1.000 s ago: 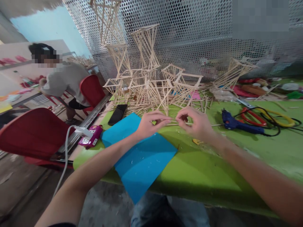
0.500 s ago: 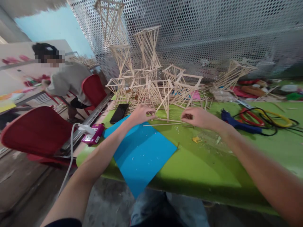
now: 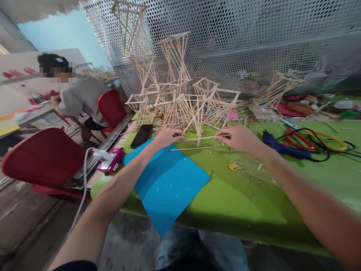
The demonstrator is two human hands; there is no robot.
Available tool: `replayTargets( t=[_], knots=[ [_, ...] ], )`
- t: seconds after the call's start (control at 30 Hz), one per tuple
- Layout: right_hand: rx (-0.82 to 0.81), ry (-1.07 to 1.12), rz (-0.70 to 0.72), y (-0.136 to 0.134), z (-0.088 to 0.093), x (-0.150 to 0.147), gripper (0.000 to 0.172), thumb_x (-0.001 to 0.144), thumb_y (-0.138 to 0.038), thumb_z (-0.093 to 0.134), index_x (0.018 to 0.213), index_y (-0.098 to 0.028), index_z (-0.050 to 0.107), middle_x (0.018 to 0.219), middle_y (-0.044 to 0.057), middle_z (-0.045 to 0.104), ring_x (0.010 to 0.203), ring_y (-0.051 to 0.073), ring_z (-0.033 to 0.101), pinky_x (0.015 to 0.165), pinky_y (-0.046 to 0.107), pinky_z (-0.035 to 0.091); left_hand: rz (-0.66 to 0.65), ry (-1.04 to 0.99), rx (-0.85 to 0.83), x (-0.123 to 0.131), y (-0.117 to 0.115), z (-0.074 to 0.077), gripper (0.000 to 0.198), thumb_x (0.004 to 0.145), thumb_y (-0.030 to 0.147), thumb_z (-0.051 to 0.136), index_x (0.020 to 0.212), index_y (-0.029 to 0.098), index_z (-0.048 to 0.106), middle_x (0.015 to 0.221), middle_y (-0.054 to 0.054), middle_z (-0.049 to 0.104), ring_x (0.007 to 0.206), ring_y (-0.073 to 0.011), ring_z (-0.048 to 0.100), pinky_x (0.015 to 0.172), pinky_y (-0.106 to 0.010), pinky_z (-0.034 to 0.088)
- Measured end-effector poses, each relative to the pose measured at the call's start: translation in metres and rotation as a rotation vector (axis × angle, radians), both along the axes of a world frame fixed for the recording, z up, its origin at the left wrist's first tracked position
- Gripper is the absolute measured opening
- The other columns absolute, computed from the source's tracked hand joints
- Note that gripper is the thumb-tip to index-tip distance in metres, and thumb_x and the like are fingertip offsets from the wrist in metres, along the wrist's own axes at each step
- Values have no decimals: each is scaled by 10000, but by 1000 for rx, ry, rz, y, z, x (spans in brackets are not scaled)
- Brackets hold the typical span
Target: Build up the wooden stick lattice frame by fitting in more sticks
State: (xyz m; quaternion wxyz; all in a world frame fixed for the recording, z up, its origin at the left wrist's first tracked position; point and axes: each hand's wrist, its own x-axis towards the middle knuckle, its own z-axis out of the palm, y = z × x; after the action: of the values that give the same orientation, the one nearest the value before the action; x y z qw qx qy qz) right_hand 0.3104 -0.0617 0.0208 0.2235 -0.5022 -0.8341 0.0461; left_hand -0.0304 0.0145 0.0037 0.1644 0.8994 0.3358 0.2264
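Note:
My right hand [image 3: 238, 137] is closed in a pinch on a thin wooden stick [image 3: 207, 137], which lies almost level just above the green table. Near that stick's left end, my left hand [image 3: 168, 137] pinches the low end of a slanting wooden stick; whether it also grips the level one is hard to tell. Right behind both hands stands a lattice structure of wooden sticks [image 3: 180, 99], its front legs close to my fingers. A loose stick [image 3: 193, 148] rests across the blue sheet [image 3: 172, 180] and the table, in front of my hands.
A blue glue gun [image 3: 287, 148] with a black cord and red- and yellow-handled tools [image 3: 301, 139] lie at right. At left are a phone [image 3: 141, 135] and a purple power adapter [image 3: 111, 160] with a white cable. Perforated metal sheet [image 3: 239, 45] stands behind. A person [image 3: 81, 94] sits far left.
My right hand has raised its end of the stick slightly, so the stick now tilts up to the right. My left hand has stayed nearly in place.

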Motion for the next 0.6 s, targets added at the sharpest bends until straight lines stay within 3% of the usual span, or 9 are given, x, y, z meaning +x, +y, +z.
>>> replayTargets(
  t=[0.2,0.33,0.6],
  knots=[
    [24,471,7,-18,13,-15,191,857,-437,814,878,-248,830,831,35,807,687,199,752,613,326,609,-35,9,5,4,2,-5,292,982,450,654,1018,205,808,1007,-53,812,900,-184,735,791,-261,507],
    [0,552,7,-25,22,-20,210,864,-442,819,861,-232,814,773,36,779,589,161,699,511,285,561,-53,-9,-71,5,5,-9,290,986,435,656,1051,197,810,1055,-57,818,920,-186,744,814,-260,529],
    [65,671,14,-26,14,-35,292,969,-493,693,954,-221,799,884,59,786,653,162,702,600,313,609,-37,-8,-177,11,10,-17,317,996,452,645,1163,226,791,1160,-49,807,1047,-201,744,882,-273,562]
  ],
)
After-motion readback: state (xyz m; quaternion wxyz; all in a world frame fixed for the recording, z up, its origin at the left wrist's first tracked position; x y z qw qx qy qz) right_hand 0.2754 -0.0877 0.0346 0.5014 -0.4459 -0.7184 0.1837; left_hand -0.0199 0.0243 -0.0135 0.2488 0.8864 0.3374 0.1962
